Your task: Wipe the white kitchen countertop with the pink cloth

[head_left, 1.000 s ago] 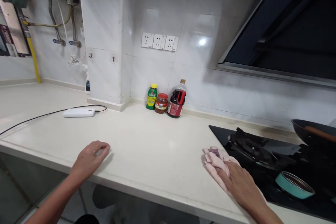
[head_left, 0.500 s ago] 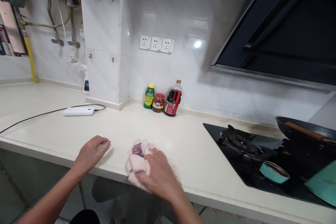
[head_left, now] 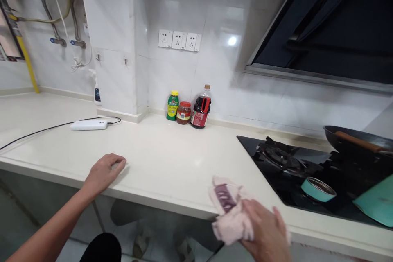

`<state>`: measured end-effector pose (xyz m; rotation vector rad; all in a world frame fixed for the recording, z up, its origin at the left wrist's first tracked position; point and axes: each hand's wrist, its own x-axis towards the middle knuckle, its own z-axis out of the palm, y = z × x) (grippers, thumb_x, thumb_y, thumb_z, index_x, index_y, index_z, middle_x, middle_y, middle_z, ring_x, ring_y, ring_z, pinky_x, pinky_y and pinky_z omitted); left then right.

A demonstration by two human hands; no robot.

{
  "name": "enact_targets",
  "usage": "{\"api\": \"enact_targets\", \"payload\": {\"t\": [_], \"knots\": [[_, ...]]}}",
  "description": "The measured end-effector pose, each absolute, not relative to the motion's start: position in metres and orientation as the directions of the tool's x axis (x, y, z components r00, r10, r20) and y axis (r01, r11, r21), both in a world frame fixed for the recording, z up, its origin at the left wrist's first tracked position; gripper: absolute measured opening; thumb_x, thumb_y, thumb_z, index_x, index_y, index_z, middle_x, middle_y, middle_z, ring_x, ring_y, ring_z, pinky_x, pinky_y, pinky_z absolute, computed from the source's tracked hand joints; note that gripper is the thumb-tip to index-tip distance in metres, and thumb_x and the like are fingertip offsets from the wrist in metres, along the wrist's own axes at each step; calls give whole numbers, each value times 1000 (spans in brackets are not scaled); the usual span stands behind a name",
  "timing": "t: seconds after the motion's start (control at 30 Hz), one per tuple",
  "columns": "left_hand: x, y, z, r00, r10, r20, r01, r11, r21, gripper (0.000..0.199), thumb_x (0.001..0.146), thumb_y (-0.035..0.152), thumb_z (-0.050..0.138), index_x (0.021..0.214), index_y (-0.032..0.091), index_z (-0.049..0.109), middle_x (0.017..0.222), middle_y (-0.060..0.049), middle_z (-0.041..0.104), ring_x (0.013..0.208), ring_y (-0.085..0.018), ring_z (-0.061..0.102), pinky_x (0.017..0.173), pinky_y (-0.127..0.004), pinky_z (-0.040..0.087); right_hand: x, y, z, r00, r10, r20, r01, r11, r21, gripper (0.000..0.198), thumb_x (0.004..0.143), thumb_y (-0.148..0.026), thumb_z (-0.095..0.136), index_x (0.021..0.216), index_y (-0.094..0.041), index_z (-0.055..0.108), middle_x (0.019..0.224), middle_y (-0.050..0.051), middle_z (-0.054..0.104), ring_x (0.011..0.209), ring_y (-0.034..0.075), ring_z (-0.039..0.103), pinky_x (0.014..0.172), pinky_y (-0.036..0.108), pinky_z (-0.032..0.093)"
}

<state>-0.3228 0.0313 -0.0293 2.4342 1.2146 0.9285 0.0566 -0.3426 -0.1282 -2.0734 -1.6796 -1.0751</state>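
My right hand (head_left: 265, 229) is closed on a crumpled pale pink cloth (head_left: 233, 225) with a purple patch, at the counter's front edge just left of the stove. Part of the cloth hangs over that edge, and my palm hides some of it. On the left, my left hand (head_left: 106, 172) rests at the white countertop (head_left: 172, 159) near its edge. Its fingers are curled in with the thumb close to them, and nothing shows in them.
By the wall stand a green bottle (head_left: 172, 106), a red-lidded jar (head_left: 184, 113) and a dark sauce bottle (head_left: 201, 108). A white power bank (head_left: 89, 125) with a black cable lies left. The black stove (head_left: 288, 192) holds a wok (head_left: 353, 147) and a teal round container (head_left: 318, 190).
My right hand has moved right along the counter's front with the cloth, from the middle to near the stove. My left hand stays nearly in place. The view has tilted down slightly.
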Motion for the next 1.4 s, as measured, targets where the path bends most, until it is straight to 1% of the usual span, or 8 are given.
{"api": "enact_targets", "payload": {"t": [0.13,0.3,0.43,0.63,0.83,0.93,1.2,1.4], "knots": [[-320,30,-30,444,779,442,627,-623,468,43,85,55,44,92,23,72,103,-8,74,97,-27,67,81,-33,50,121,-411,-137,127,684,718,856,-442,269,58,81,-39,46,136,-20,43,129,16,61,115,36,58,113,62,22],[-317,32,-34,467,761,450,644,-641,416,41,85,55,46,91,23,72,103,-7,74,100,-28,66,85,-34,49,135,-413,-134,47,753,657,871,-353,342,58,74,-34,52,128,-16,44,125,20,59,115,38,56,100,54,40],[-315,31,-34,464,758,458,655,-642,400,41,85,55,47,91,24,72,102,-7,74,102,-28,65,87,-35,48,79,-355,-122,29,775,632,911,-280,302,66,65,-32,62,127,-17,44,131,20,56,124,38,50,103,51,38],[-315,31,-34,458,757,467,655,-642,398,40,84,56,47,90,25,71,102,-6,74,104,-28,65,89,-36,48,-28,-260,-103,32,717,696,960,-216,179,56,66,-27,67,119,-16,53,127,20,59,124,39,48,105,52,32],[-314,34,-37,483,710,512,628,-688,362,37,85,53,47,86,25,71,99,-6,75,103,-28,65,92,-37,46,-108,-175,-109,-40,578,815,976,-153,157,26,84,-33,64,107,-22,61,118,15,63,118,36,50,101,53,36],[-313,35,-38,488,692,532,622,-704,344,37,85,53,47,86,24,71,98,-6,75,101,-27,65,94,-37,47,-136,-147,-111,-49,549,834,975,-156,160,20,90,-30,57,107,-21,61,118,15,62,118,35,50,99,54,39],[-321,37,-38,459,744,485,626,-658,418,40,87,54,45,89,23,71,101,-7,74,99,-26,67,85,-32,49,-131,-164,-107,-199,510,837,971,-15,240,32,90,-13,51,120,-24,58,128,12,59,126,33,49,99,50,42],[-325,44,-37,398,784,476,623,-612,487,37,83,54,48,85,25,72,97,-4,76,87,-24,69,77,-30,52,-88,-209,-107,-182,525,831,978,8,210,30,93,-10,44,116,-18,60,128,12,61,127,31,49,104,50,38]]}}
